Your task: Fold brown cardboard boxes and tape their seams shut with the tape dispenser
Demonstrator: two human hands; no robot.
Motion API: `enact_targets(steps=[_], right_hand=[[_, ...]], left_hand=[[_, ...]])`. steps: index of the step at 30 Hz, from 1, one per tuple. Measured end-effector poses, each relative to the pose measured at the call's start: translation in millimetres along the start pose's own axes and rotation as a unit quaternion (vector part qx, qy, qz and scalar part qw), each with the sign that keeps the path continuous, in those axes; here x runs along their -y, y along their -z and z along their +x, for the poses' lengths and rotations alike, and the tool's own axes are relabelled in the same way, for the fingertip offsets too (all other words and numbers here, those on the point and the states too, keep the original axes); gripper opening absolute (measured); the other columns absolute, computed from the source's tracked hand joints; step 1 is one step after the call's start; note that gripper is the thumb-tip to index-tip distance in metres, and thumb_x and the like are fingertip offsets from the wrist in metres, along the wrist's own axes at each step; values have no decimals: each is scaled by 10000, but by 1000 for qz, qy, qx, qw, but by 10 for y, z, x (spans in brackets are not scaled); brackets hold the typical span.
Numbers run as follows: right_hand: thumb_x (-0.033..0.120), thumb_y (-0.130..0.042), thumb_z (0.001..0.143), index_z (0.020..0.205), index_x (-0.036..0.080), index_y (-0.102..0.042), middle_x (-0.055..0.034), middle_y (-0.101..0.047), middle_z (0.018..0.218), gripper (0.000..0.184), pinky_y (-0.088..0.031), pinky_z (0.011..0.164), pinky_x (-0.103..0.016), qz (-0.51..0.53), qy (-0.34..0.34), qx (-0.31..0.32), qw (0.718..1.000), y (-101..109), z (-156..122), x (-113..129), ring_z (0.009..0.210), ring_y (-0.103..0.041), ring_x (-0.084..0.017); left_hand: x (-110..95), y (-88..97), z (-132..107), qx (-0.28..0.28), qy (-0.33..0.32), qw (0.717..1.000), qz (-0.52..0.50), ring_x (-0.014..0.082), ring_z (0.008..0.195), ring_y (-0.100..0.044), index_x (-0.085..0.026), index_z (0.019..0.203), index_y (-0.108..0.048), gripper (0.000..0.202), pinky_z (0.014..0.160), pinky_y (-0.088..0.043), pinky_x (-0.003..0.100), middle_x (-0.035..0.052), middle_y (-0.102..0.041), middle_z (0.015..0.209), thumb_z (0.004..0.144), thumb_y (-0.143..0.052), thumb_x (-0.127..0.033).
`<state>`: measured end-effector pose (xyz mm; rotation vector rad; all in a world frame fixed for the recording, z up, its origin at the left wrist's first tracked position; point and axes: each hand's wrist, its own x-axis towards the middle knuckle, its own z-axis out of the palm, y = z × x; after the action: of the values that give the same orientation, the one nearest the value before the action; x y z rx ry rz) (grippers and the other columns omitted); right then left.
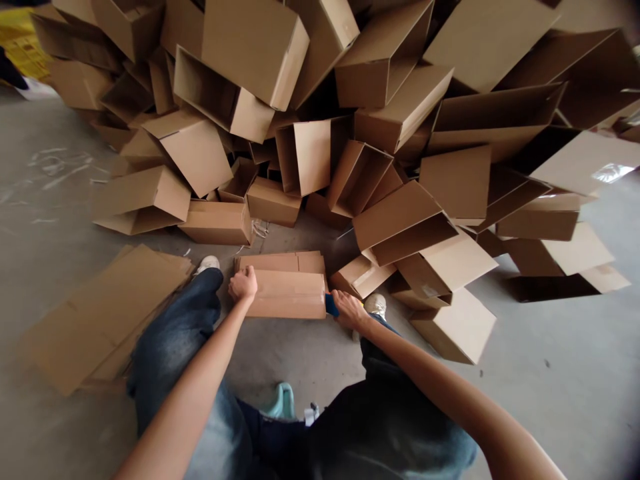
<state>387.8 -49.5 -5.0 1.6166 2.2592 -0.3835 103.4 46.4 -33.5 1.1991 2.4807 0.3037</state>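
A flattened cardboard box (287,293) lies on the floor between my feet, on top of another flat piece. My left hand (243,284) is closed in a fist and presses on the box's left end. My right hand (349,311) is closed round a small blue tool (331,305) at the box's right end; what kind of tool it is I cannot make out. My legs in blue jeans spread to either side of the box.
A tall heap of open cardboard boxes (350,133) fills the space ahead and to the right. A stack of flattened cardboard (100,313) lies on the concrete floor at my left. A pale green object (280,403) sits by my lap.
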Motion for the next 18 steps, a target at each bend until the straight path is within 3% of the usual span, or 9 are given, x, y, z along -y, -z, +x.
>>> enact_targets(steps=[6,11,14,18], right_hand=[[113,-553,654,1015,92,-510,-164,-605,980,364,-465,773,-325,-7,8,-9,1000,-69,75,125,899,-594,-268],[113,-578,676,1107,89,-451,-176,-588,1065,449,-470,755,-313,29,-42,14,999,-180,184,187,979,-580,-256],[148,-612,684,1075,102,-470,-154,-612,1022,418,-460,785,-307,41,-27,14,999,-154,228,101,984,-589,-254],[376,-726,656,1103,129,-477,-142,-646,979,568,-460,748,-305,60,-65,49,995,52,236,-155,925,-623,-271]], left_hand=[[-2,-3,0,-10,2,1000,2,321,907,-648,-157,927,-724,503,749,-481,400,187,-696,904,862,-338,-473],[-3,11,30,1,2,1000,12,317,918,-645,-154,954,-718,513,745,-481,390,189,-694,917,870,-326,-473],[0,14,66,13,-1,1000,15,316,921,-645,-161,961,-717,511,747,-480,388,184,-696,913,875,-317,-467],[0,5,84,13,7,1000,9,322,923,-642,-158,961,-717,516,752,-476,391,187,-694,929,874,-320,-475]])
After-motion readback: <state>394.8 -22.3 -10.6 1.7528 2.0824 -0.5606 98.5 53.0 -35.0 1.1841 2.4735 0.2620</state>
